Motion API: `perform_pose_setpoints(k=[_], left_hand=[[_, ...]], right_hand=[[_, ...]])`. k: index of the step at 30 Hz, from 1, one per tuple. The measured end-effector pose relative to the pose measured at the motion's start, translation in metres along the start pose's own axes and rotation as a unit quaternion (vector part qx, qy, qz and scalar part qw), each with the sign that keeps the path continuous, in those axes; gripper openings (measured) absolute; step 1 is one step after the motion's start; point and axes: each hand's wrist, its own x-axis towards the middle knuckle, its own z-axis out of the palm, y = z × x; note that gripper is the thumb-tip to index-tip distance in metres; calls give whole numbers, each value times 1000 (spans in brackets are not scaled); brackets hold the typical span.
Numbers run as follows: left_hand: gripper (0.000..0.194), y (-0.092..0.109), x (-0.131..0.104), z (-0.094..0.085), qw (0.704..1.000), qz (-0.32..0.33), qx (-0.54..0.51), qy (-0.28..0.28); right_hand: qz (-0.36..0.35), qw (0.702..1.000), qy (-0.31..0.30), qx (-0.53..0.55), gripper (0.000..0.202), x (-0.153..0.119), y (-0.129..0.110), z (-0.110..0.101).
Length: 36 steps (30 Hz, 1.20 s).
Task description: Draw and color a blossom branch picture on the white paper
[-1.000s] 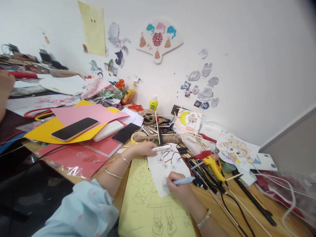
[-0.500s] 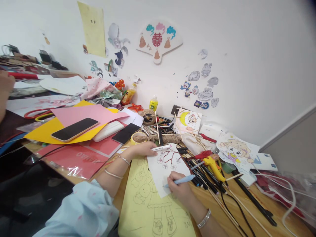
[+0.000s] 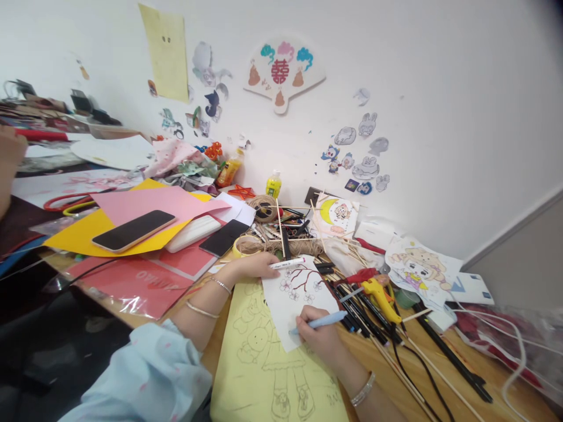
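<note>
My right hand [image 3: 317,329] is closed around a light blue pen [image 3: 329,319], its tip at the lower part of a white sheet of paper [image 3: 281,310]. Dark red branches and outlined blossoms are drawn across the sheet's upper half. At the sheet's upper left edge my left hand [image 3: 259,265] grips a white marker [image 3: 288,263] with a pinkish end, its fingers partly hidden. Beneath the white sheet lies a larger yellow paper [image 3: 246,381] bearing a line drawing of a figure in a skirt and shoes.
A yellow glue gun [image 3: 382,299] and several black pens [image 3: 356,310] lie to the right. On the left, a phone [image 3: 134,230] rests on pink and orange paper; a second dark phone [image 3: 224,237] is nearby. Another person's hand [image 3: 9,158] shows at the far left edge.
My right hand and the blue pen have shifted very slightly left over the white sheet. My left hand stays in place.
</note>
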Motion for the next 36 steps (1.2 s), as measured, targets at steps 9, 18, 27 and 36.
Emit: perform_pose_setpoints(k=[9, 18, 27, 36], left_hand=[[22, -1, 1, 1, 1000, 2, -2, -2], [25, 1, 0, 0, 1000, -1, 0, -1], [23, 0, 0, 0, 1000, 6, 10, 6], [23, 1, 0, 0, 1000, 9, 16, 6]], right_hand=[[3, 1000, 6, 30, 30, 1, 0, 2], [23, 999, 10, 40, 28, 0, 2, 2], [19, 999, 28, 41, 27, 1, 8, 4], [22, 998, 35, 40, 28, 1, 3, 1]])
